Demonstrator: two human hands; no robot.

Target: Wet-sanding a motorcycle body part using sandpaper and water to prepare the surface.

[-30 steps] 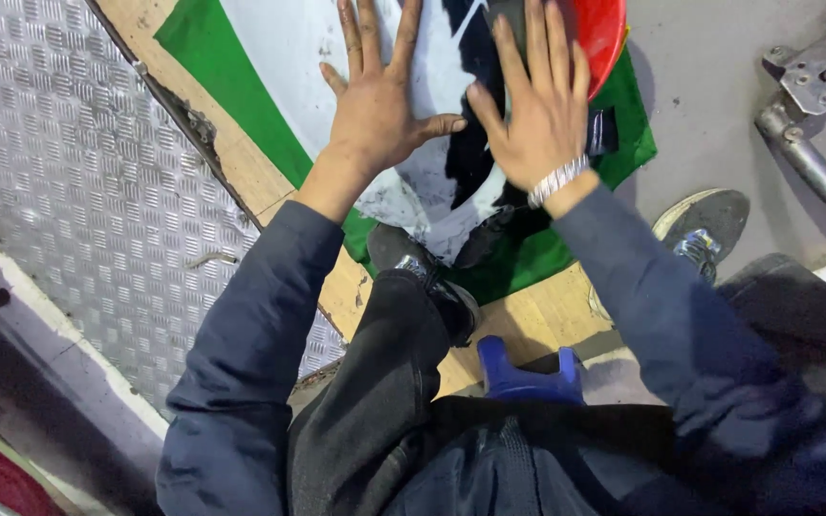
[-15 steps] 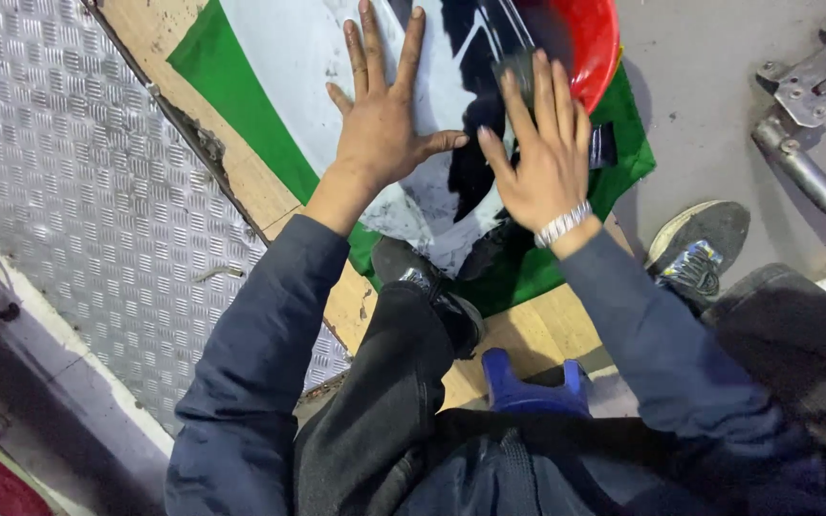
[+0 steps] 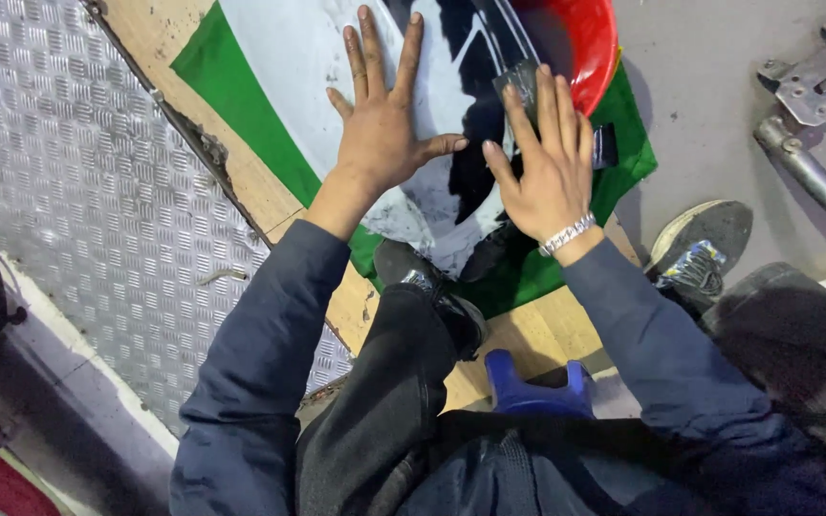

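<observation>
Since a second ago, the right hand has slid a little down and to the right along the painted panel, and the left hand has stayed almost where it was.

There is only the head view. Around the hands lies a wooden board, and the panel rests on it. To the left is a metal floor plate with small raised bumps. To the right is a plain grey floor with a metal bar and a metal bracket. A black shoe sits on the low edge of the panel, just under the hands. Another shoe stands on the grey floor. A blue stool peeks out between the legs.

The panel is smooth and shiny. It is white in the middle, green at the edge, black in parts and red at the top, with dirty smears near the hands.

The left hand lies flat on the white part, fingers spread wide, holding nothing. The right hand presses a small dark pad against the panel with straight fingers; the pad peeks out past the fingertips. A silver bracelet goes around the right wrist. Both arms reach forward in dark blue sleeves.
</observation>
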